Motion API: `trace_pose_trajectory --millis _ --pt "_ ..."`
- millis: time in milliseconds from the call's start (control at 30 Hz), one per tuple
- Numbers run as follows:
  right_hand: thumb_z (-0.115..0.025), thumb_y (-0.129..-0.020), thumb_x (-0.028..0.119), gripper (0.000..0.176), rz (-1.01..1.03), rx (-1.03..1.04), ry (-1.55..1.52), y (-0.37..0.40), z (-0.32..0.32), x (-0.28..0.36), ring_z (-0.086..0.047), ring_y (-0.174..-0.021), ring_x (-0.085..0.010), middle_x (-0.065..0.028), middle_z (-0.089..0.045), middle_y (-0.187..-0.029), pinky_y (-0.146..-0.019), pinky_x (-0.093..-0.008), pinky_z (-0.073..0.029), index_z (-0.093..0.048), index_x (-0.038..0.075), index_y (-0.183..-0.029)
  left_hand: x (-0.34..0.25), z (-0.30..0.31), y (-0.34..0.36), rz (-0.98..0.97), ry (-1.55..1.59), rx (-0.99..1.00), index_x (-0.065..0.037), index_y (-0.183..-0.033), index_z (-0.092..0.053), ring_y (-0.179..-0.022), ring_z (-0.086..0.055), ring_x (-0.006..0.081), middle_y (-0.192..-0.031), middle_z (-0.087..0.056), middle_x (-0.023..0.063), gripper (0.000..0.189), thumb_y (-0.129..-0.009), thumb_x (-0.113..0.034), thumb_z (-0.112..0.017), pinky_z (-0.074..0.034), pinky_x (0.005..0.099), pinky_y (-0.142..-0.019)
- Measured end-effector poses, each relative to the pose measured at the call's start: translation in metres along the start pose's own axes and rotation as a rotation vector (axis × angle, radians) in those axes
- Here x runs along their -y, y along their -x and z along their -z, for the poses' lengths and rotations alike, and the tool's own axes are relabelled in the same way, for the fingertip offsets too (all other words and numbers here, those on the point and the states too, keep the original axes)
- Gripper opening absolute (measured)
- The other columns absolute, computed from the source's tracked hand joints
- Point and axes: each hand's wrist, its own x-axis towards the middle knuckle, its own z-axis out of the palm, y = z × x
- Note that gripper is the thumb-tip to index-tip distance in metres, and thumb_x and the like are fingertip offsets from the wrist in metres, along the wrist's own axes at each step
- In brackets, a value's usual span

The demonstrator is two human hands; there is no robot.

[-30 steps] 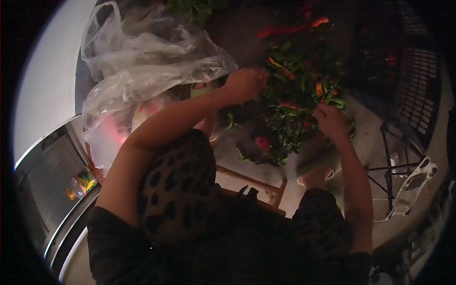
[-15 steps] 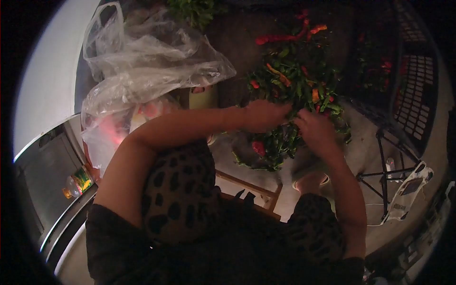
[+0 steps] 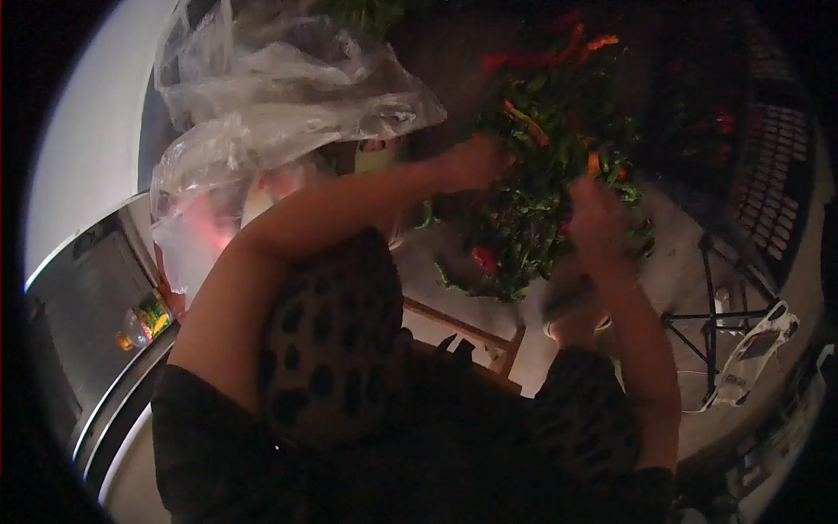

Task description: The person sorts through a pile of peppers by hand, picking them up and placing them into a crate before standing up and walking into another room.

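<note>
One left hand [image 3: 476, 164] and one right hand [image 3: 598, 214], fingers too blurred to tell if pinching, have one heap of greens and peppers [image 3: 534, 205] between them, one plastic bag [image 3: 271, 122] left of both.

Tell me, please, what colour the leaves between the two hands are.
The leaves are green, dark in the dim light; the head view shows this best.

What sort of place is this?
Probably a dim room in a home or small shop, can't tell which: a heap of greens at foot level, a translucent plastic bag, a dark slotted crate.
</note>
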Motion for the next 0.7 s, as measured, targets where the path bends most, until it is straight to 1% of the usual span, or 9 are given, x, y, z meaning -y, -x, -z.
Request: trace_pose_trajectory --millis 67,167,267,367,467,567,667,700 --pt "-0.054 -0.077 0.006 0.03 -0.13 -0.023 0.077 -0.012 -0.01 -0.024 -0.056 -0.09 -0.0311 -0.0143 -0.06 -0.092 -0.074 -0.0409 -0.046 -0.054 0.007 -0.107 -0.012 0.015 0.001 0.258 0.521 0.003 -0.002 -0.1 -0.051 -0.069 -0.059 0.0199 -0.078 -0.058 0.0099 0.027 -0.087 -0.026 -0.051 -0.048 0.0363 -0.057" --pt "-0.056 -0.074 0.007 0.044 0.042 -0.087 0.235 -0.011 0.0 -0.012 -0.048 -0.106 -0.0305 -0.012 -0.054 -0.111 -0.09 -0.0418 -0.039 -0.052 0.01 -0.118 -0.022 0.028 0.003 0.261 0.398 -0.076 -0.004 -0.1 -0.05 -0.065 -0.052 0.0123 -0.086 -0.056 0.0063 0.029 -0.088 -0.031 -0.054 -0.044 0.0278 -0.055" --pt "-0.057 -0.072 0.009 0.045 0.214 0.175 0.088 0.001 -0.021 0.001 -0.041 -0.117 -0.0295 -0.0095 -0.046 -0.125 -0.098 -0.0421 -0.033 -0.052 0.011 -0.117 -0.019 0.033 0.003 0.266 0.576 -0.121 -0.004 -0.1 -0.05 -0.065 -0.053 0.0116 -0.086 -0.058 0.0052 0.03 -0.088 -0.031 -0.055 -0.043 0.0274 -0.055" --pt "-0.058 -0.071 0.011 0.047 0.437 0.298 -0.013 0.018 -0.049 0.014 -0.04 -0.119 -0.0287 -0.0093 -0.044 -0.128 -0.099 -0.0432 -0.031 -0.052 0.011 -0.118 -0.009 0.029 0.002 0.226 0.667 -0.191 -0.002 -0.101 -0.05 -0.067 -0.053 0.0119 -0.087 -0.057 0.005 0.031 -0.087 -0.029 -0.056 -0.044 0.0272 -0.057" --pt "-0.053 -0.073 0.007 0.048 0.649 0.405 -0.025 0.023 -0.058 0.026 -0.035 -0.124 -0.0282 -0.0094 -0.043 -0.13 -0.101 -0.0441 -0.029 -0.049 0.011 -0.121 -0.002 0.026 0.002 0.242 0.681 -0.17 -0.002 -0.102 -0.05 -0.069 -0.053 0.0121 -0.087 -0.057 0.0046 0.031 -0.086 -0.028 -0.058 -0.044 0.0264 -0.059" --pt "-0.054 -0.075 0.012 0.048 0.756 0.445 0.051 0.022 -0.068 0.042 -0.032 -0.128 -0.0255 -0.0066 -0.041 -0.134 -0.104 -0.0446 -0.025 -0.048 0.013 -0.123 0.001 0.025 -0.001 0.215 0.733 -0.182 -0.002 -0.106 -0.05 -0.069 -0.053 0.0121 -0.087 -0.057 0.0043 0.032 -0.086 -0.026 -0.058 -0.044 0.026 -0.058" --pt "-0.053 -0.077 0.016 0.046 0.832 0.429 0.022 0.016 -0.087 0.057 -0.028 -0.13 -0.0235 -0.0041 -0.039 -0.135 -0.108 -0.0453 -0.019 -0.049 0.013 -0.123 -0.003 0.026 -0.001 0.228 0.748 -0.18 -0.002 -0.108 -0.05 -0.069 -0.053 0.0118 -0.085 -0.057 0.0042 0.032 -0.087 -0.025 -0.057 -0.044 0.0256 -0.058" --pt "-0.054 -0.077 0.018 0.044 0.85 0.435 0.095 0.013 -0.089 0.062 -0.028 -0.13 -0.0235 -0.0039 -0.04 -0.135 -0.108 -0.0459 -0.018 -0.051 0.013 -0.121 -0.005 0.026 -0.003 0.226 0.718 -0.171 -0.002 -0.108 -0.05 -0.069 -0.053 0.0116 -0.084 -0.057 0.004 0.032 -0.087 -0.025 -0.057 -0.044 0.0257 -0.058"
